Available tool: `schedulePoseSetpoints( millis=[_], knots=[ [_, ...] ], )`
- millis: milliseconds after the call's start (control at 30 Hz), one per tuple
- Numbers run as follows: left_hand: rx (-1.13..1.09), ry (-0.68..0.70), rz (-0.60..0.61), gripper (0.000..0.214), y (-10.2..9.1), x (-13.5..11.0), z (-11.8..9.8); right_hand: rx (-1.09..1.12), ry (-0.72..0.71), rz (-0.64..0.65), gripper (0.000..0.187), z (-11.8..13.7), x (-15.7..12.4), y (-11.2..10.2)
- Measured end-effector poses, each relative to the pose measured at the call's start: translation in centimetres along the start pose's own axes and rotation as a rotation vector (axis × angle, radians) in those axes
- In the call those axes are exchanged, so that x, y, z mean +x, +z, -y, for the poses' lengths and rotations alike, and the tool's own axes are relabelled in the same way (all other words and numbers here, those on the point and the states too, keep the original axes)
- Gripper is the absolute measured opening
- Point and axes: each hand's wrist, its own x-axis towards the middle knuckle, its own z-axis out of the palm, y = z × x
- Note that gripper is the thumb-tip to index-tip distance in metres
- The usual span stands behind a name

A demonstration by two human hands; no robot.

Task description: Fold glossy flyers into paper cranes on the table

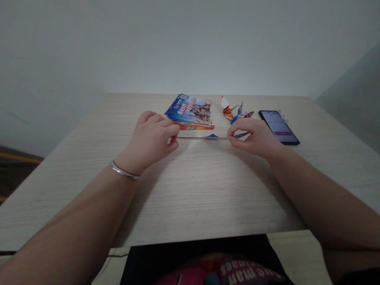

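Observation:
Between my two hands a thin sheet of paper is seen nearly edge-on, a small blue patch showing near its middle. My left hand, with a silver bracelet at the wrist, pinches the sheet's left end. The right end is pinched between thumb and forefinger of my right hand. Just behind the paper lies a stack of colourful printed leaflets, blue on top. Two folded paper figures, one red and white and one blue, stand beyond my right hand.
A smartphone with its screen lit lies to the right of my right hand. The pale wood-grain table meets a white wall at the back. My lap, in dark and printed clothing, shows at the bottom edge.

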Motion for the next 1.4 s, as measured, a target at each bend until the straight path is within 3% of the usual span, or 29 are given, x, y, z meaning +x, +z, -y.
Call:
schedulePoseSetpoints(
  millis=[133, 200, 333, 433, 500, 600, 767, 933, 1033, 1100, 1233, 1300, 1400],
  knots=[
    [-0.051, -0.128, 0.042, 0.007, 0.5, -0.1, 0.9, -0.013, 0.058, -0.079, 0.008, -1.0, -0.3, -0.4],
    [-0.217, -0.268, 0.045, 0.008, 1.0, -0.1, 1.1, 0.000, 0.096, -0.171, 0.007, -1.6, -0.4, -0.5],
    [-0.902, -0.606, 0.113, 0.032, 1.7, 0.2, -0.2, -0.012, 0.055, -0.259, 0.005, -1.5, -0.4, 0.2],
    [-1.572, -0.843, 0.130, 0.052, 1.4, 0.6, -1.5, 0.005, -0.135, -0.211, 0.006, -0.6, 0.0, 1.1],
    [-1.756, -0.932, 0.281, 0.047, 1.0, 0.7, -2.0, 0.005, -0.225, -0.164, 0.005, -0.2, 0.1, 1.7],
    [-1.718, -0.935, 0.283, 0.026, 0.5, 0.8, -2.3, -0.022, -0.289, -0.093, 0.004, -0.3, -0.1, 2.6],
    [-1.802, -0.811, 0.262, 0.042, 1.0, 1.0, -2.8, -0.026, -0.310, 0.027, 0.008, -0.9, -0.3, 3.4],
    [-1.743, -0.809, 0.324, 0.051, 1.7, 0.9, -3.3, -0.066, -0.214, 0.079, 0.008, -1.1, -0.3, 3.5],
    [-1.656, -0.859, 0.173, 0.064, 1.8, 0.8, -3.5, -0.115, -0.124, 0.103, 0.009, -1.3, -0.3, 3.5],
    [-1.536, -0.817, 0.065, 0.063, 1.7, 0.7, -3.5, -0.131, -0.063, 0.093, 0.013, -1.2, -0.2, 3.6],
    [-1.273, -0.640, 0.026, 0.020, 1.3, 0.6, -3.6, -0.078, 0.056, -0.038, 0.042, -0.4, 0.1, 3.9],
    [-1.197, -0.567, 0.041, 0.019, 0.8, 0.5, -3.9, -0.036, 0.048, -0.107, 0.053, 0.2, 0.3, 4.0],
    [-1.049, -0.465, 0.033, 0.020, -0.3, 0.5, -4.5, 0.009, -0.009, -0.133, 0.048, 1.0, 0.6, 4.0]
  ],
)
